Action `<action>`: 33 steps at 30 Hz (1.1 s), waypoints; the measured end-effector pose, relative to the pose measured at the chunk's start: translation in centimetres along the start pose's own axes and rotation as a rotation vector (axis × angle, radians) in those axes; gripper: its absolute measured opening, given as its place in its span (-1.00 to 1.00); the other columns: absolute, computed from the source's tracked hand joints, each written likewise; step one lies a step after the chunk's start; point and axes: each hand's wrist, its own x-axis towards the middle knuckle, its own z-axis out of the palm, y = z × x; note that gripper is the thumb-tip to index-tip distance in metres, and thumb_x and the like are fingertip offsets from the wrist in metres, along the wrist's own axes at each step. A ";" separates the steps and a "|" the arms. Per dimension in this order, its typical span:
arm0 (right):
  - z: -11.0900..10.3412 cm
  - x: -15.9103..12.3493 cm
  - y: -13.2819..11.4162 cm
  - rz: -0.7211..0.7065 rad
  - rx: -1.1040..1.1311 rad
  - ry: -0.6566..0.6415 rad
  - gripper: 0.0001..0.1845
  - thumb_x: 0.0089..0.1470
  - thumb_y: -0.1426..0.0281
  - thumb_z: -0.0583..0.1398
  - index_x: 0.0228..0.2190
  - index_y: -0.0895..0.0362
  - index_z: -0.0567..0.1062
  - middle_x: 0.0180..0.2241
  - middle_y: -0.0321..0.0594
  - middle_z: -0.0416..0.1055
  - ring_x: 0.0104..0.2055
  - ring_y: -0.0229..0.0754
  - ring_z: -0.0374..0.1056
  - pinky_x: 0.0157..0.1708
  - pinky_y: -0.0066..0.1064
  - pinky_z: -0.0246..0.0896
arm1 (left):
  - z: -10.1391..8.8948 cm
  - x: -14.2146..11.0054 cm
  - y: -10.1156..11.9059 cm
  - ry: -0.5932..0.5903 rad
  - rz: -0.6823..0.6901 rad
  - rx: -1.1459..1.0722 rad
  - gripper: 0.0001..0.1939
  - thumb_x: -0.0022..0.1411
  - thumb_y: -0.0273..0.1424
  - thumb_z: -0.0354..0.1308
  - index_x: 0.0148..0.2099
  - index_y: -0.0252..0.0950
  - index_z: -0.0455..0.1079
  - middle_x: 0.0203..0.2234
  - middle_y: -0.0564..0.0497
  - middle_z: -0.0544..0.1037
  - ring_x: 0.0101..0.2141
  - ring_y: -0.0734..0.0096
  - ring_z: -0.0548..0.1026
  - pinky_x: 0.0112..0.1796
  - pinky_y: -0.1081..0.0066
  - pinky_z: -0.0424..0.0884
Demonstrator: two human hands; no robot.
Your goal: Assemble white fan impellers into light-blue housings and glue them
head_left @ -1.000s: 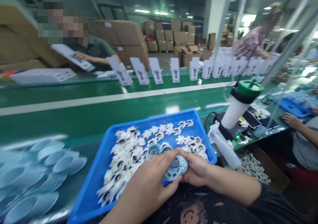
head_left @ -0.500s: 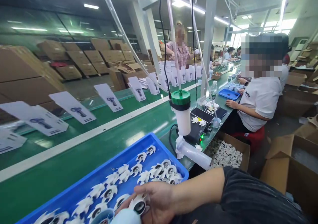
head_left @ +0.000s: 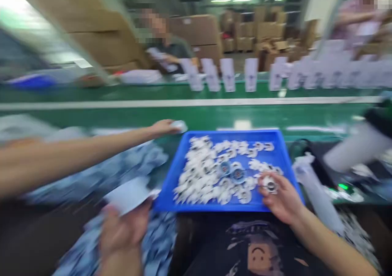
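The left hand [head_left: 124, 231] has its grip curled around a light blue housing [head_left: 128, 194], outside the near left corner of the blue tray [head_left: 214, 207]. The right hand [head_left: 284, 200] is pinching a white fan wheel [head_left: 270, 185] over the tray, toward the near right corner. Farther, another person's hand [head_left: 161, 127] holds a pale part [head_left: 180, 126] beside the far left corner.

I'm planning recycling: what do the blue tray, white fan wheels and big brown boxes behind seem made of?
Tray: probably moulded plastic, smooth-looking, judging by its even blue walls and continuous rim.
Fan wheels: likely moulded plastic, given their uniform white, bladed shape; blur leaves the finish open.
Boxes: apparently cardboard, matte, judging by the plain brown flat panels.
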 end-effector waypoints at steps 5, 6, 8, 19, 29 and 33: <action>-0.6 1.5 -1.3 -0.007 -0.126 0.011 -0.70 -0.21 0.18 0.36 -0.42 0.07 0.49 -0.44 -0.31 0.32 -0.54 -0.40 0.15 -0.65 -0.60 0.08 | -3.7 -1.8 -2.8 0.300 -0.327 0.137 -0.45 0.24 -0.05 -0.09 0.16 -0.22 0.24 -0.21 -0.15 0.56 -0.20 0.10 0.54 -0.18 0.07 0.50; -0.5 1.5 -1.3 -0.010 -0.141 0.041 -0.69 -0.25 0.19 0.38 -0.44 0.08 0.49 -0.45 -0.30 0.32 -0.56 -0.40 0.15 -0.67 -0.60 0.08 | -3.6 -1.5 -3.0 0.307 -0.363 0.166 -0.43 0.14 -0.05 0.04 0.10 -0.26 0.31 -0.19 -0.16 0.55 -0.15 0.06 0.52 -0.11 0.06 0.47; -0.3 1.3 -1.2 -0.003 -0.141 0.097 -0.66 -0.32 0.21 0.40 -0.46 0.08 0.49 -0.46 -0.29 0.30 -0.57 -0.40 0.13 -0.69 -0.60 0.09 | -3.1 -0.9 -3.2 0.288 -0.416 0.211 -0.47 -0.03 -0.12 0.22 -0.03 -0.27 0.40 -0.18 -0.13 0.55 -0.11 0.04 0.49 -0.03 0.07 0.42; 0.0 0.7 -1.4 0.014 -0.103 0.216 -0.62 -0.43 0.23 0.43 -0.48 0.07 0.49 -0.47 -0.30 0.27 -0.57 -0.39 0.11 -0.70 -0.58 0.09 | -1.6 2.9 -5.0 0.211 -0.519 0.357 -0.47 0.00 -0.33 0.20 0.06 -0.31 0.31 -0.05 -0.21 0.49 -0.01 -0.02 0.44 0.01 0.09 0.36; -1.3 0.7 -1.3 0.000 -0.149 0.056 -0.70 -0.25 0.22 0.40 -0.43 0.05 0.50 -0.48 -0.29 0.31 -0.58 -0.39 0.16 -0.70 -0.59 0.18 | -5.2 3.6 -8.0 0.463 -0.652 0.543 -0.51 0.00 -0.40 0.22 0.02 -0.37 0.28 -0.02 -0.28 0.40 0.10 -0.09 0.32 0.15 0.01 0.22; -1.3 0.8 -1.2 -0.002 -0.209 -0.026 -0.73 -0.16 0.18 0.36 -0.42 0.05 0.51 -0.46 -0.27 0.32 -0.58 -0.38 0.18 -0.69 -0.58 0.20 | -5.5 3.6 -10.3 0.494 -0.679 0.508 -0.52 -0.03 -0.45 0.23 -0.01 -0.36 0.29 -0.02 -0.27 0.38 -0.06 0.04 0.48 0.04 0.11 0.39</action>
